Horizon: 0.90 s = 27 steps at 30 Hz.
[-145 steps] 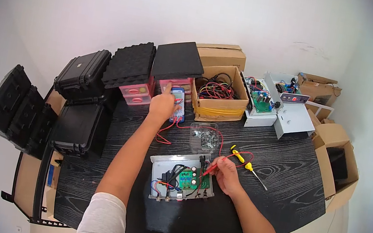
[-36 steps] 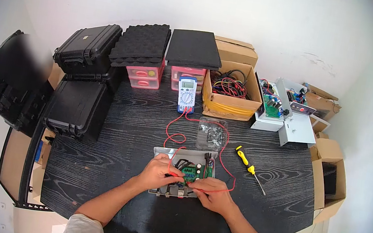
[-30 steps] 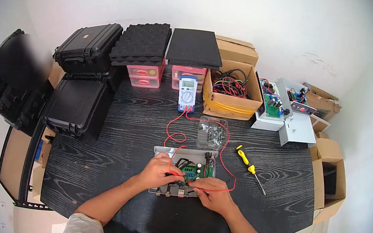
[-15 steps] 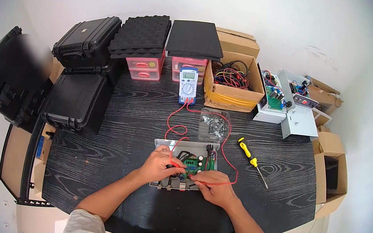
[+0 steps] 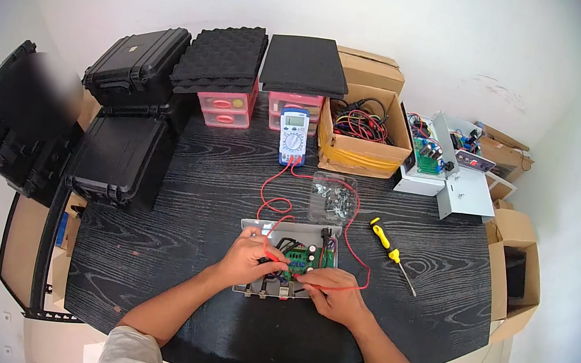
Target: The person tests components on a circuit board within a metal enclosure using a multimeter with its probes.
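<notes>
A grey metal enclosure lies on the dark table, with a green circuit board and black wires inside. My left hand is over its left part, fingers closed on a red test probe that points at the board. From the right, my right hand reaches over the enclosure's edge, closed on another red probe with its tip at the board. Red leads run from both probes to a blue and white multimeter. Where exactly the tips touch is too small to tell.
A clear tray of screws sits behind the enclosure, and a yellow screwdriver to its right. Farther back stand a carton of cables, pink drawers under black foam, and opened electronic units. Black cases are at the left.
The whole view has shifted very slightly. Both hands stay at the board with the probes held as before.
</notes>
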Motion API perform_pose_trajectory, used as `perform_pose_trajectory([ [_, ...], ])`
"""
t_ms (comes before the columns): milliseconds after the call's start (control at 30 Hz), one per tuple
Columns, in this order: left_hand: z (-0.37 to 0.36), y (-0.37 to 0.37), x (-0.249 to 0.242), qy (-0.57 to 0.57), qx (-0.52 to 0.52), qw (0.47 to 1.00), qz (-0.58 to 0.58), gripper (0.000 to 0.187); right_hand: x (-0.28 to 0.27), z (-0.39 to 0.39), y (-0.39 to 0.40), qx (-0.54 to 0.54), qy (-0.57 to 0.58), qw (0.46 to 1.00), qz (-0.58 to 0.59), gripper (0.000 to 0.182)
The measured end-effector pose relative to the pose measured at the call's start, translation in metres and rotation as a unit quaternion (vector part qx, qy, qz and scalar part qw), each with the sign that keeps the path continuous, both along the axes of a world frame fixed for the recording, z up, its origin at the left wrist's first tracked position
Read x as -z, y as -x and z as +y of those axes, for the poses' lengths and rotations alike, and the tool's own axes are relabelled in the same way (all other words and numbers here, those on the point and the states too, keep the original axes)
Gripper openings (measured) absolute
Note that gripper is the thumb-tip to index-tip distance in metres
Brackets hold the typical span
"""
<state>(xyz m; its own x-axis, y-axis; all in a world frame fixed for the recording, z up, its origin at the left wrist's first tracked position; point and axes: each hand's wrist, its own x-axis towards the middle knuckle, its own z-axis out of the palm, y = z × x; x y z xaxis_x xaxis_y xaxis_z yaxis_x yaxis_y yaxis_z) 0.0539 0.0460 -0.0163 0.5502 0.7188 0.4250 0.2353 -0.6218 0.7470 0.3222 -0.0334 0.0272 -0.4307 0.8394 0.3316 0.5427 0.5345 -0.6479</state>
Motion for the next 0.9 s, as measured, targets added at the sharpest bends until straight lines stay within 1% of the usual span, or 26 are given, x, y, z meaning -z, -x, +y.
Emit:
perform_pose_trajectory([
  [67,0.002,-0.003,0.002,-0.025,-0.002,0.997,-0.073,0.008,0.008,0.002,-0.002,-0.009,-0.016,0.999,0.038,0.022],
  [167,0.004,-0.001,-0.001,-0.031,0.002,0.996,-0.080,0.006,0.010,0.003,-0.003,-0.024,-0.020,0.997,0.067,0.022],
  [233,0.003,0.000,-0.006,-0.030,0.015,0.998,-0.049,0.008,0.009,0.003,-0.003,-0.032,-0.014,0.997,0.064,0.022],
  [367,0.002,0.003,-0.004,-0.012,0.037,0.999,-0.002,0.014,0.010,0.002,0.000,-0.033,-0.011,0.998,0.052,0.024],
  [467,0.001,0.001,0.001,-0.012,0.029,0.999,-0.036,0.033,0.010,0.003,0.000,-0.027,-0.015,0.999,0.045,0.024],
  [567,0.003,0.002,0.006,-0.025,0.037,0.998,-0.040,0.018,0.007,0.003,-0.001,-0.035,-0.012,0.999,0.034,0.025],
  [667,0.001,0.001,0.006,0.012,0.028,0.998,-0.058,0.020,0.007,0.003,-0.002,-0.046,-0.001,0.998,0.037,0.027],
  [767,0.000,0.002,0.004,0.004,0.014,1.000,-0.023,0.029,0.006,0.003,0.000,-0.036,-0.007,0.999,0.040,0.028],
  [900,0.001,0.001,0.007,0.014,0.014,0.999,-0.034,0.027,0.007,0.001,0.003,-0.019,-0.009,0.999,0.041,0.030],
])
